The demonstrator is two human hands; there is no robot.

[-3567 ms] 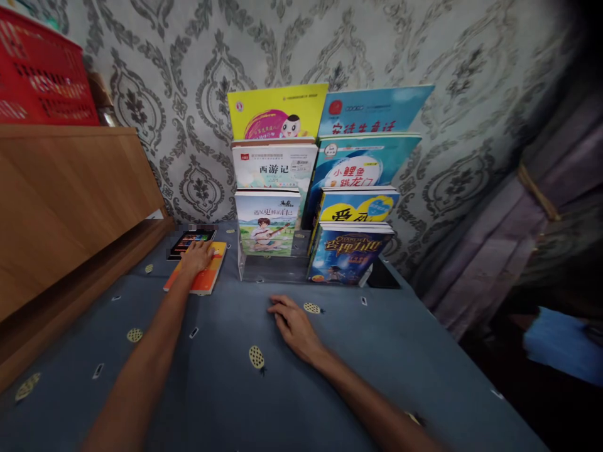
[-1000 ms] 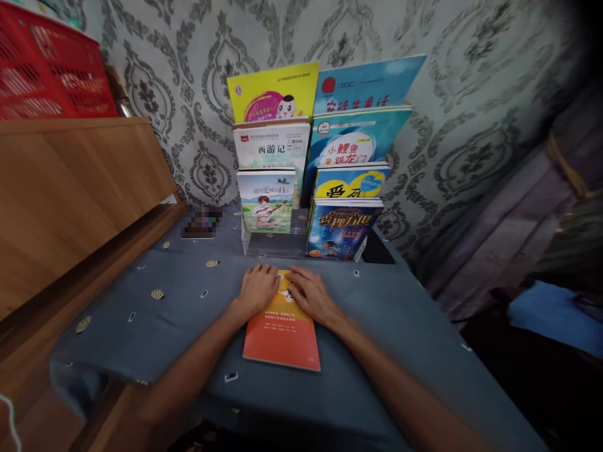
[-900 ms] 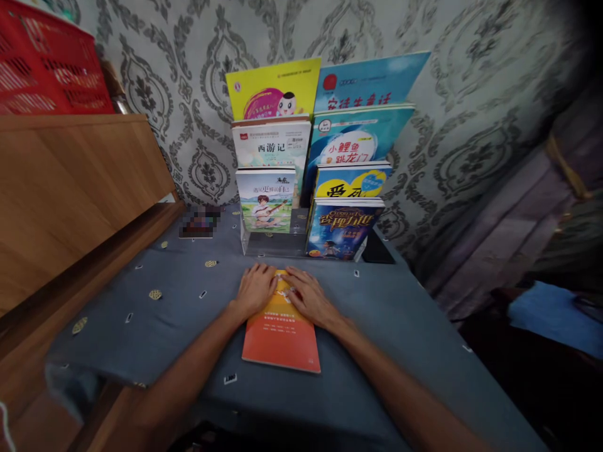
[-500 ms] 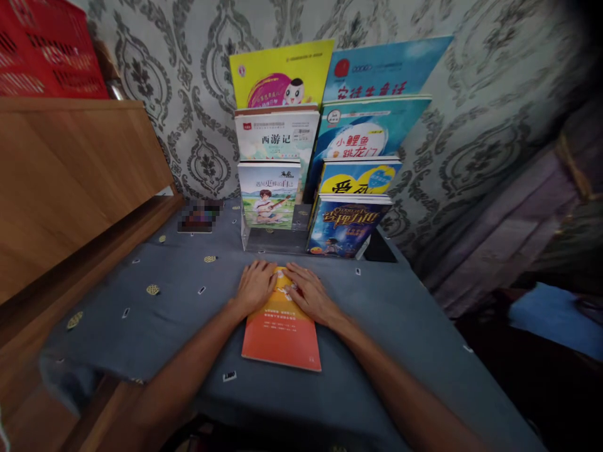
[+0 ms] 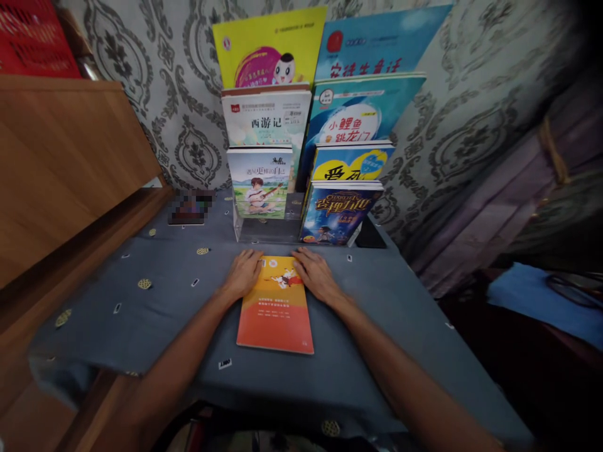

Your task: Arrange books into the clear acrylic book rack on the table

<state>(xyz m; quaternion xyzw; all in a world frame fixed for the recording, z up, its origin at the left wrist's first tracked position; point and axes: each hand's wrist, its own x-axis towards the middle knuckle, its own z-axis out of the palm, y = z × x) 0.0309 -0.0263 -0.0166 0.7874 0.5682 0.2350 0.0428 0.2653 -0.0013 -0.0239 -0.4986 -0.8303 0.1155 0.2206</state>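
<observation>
A thin book (image 5: 274, 314) with a yellow-to-orange cover lies flat on the cloth-covered table in front of me, its printed lines upside down to my view. My left hand (image 5: 245, 271) lies palm down by its upper left edge, the fingertips at the cover's corner. Along the upper right edge rests my right hand (image 5: 315, 271), fingers extended and touching the border. Both hands look open, and neither is wrapped round the book. Just beyond them stands a clear book rack (image 5: 268, 231) with two columns of upright books, among them a blue one (image 5: 336, 213) and a white one (image 5: 260, 182).
Patterned grey cloth covers the table (image 5: 377, 314). A wooden cabinet (image 5: 70, 169) with a red basket (image 5: 38, 44) on it stands at the left. A pixelated flat item (image 5: 188, 210) lies at the back left, and a dark flat object (image 5: 370, 235) beside the rack.
My hands have slid apart from the top of the cover out to its two side edges, uncovering the picture there. The view has shifted slightly.
</observation>
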